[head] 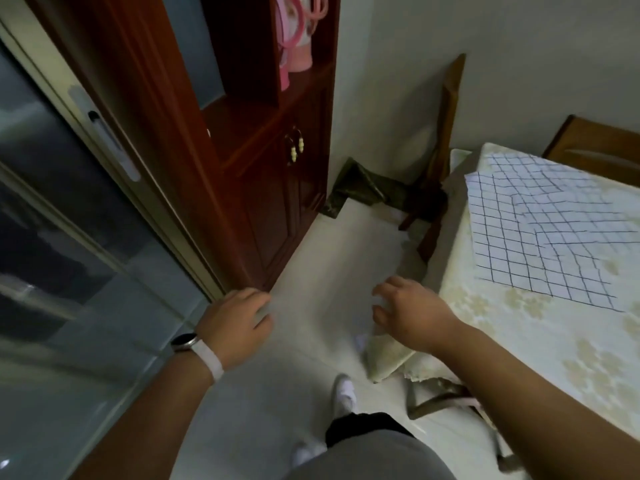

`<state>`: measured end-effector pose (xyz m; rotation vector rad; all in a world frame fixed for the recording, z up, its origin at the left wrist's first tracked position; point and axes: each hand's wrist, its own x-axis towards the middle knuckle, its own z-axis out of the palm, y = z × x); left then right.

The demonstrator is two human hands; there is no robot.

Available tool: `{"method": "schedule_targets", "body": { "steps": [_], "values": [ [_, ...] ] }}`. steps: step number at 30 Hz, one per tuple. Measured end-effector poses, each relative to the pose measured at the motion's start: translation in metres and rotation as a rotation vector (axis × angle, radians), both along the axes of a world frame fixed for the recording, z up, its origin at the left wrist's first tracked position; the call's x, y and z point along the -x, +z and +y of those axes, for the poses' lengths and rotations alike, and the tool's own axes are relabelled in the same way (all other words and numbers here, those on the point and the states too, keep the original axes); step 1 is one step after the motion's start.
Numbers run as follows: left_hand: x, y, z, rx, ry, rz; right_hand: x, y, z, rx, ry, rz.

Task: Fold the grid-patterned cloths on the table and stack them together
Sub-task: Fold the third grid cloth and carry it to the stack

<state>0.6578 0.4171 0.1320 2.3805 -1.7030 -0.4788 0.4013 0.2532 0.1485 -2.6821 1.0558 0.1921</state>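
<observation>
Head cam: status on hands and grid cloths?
Left hand and right hand both empty, over the floor. Grid cloths lie overlapped on the table, untouched. Nothing between hands and cloths.

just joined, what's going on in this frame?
A person stands beside the table with both hands empty. The left hand, which has a watch on its wrist, and the right hand hang over the floor with fingers loosely curled, touching nothing. The grid-patterned cloths lie flat and overlapping on the table's floral cover, and neither hand is on them. No tidy stack shows yet.
</observation>
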Motion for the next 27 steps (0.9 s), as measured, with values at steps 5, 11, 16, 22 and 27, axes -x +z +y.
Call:
{"method": "schedule_targets", "body": {
  "steps": [5,11,16,22,27],
  "values": [
    [-0.021,-0.005,-0.049,-0.026,-0.043,-0.001,-0.013,-0.010,-0.030,-0.037,-0.070,0.006],
    [-0.048,-0.014,-0.123,-0.105,-0.071,0.005,-0.038,-0.031,-0.095,-0.114,-0.098,0.003],
    [-0.072,-0.018,-0.204,-0.189,-0.070,-0.002,-0.056,-0.041,-0.168,-0.196,-0.128,0.025],
    [-0.075,-0.006,-0.303,-0.192,-0.188,-0.047,-0.059,-0.038,-0.244,-0.214,-0.174,0.032],
    [-0.070,0.003,-0.369,-0.156,-0.299,-0.072,-0.059,-0.029,-0.284,-0.199,-0.264,0.017]
  ]
}}
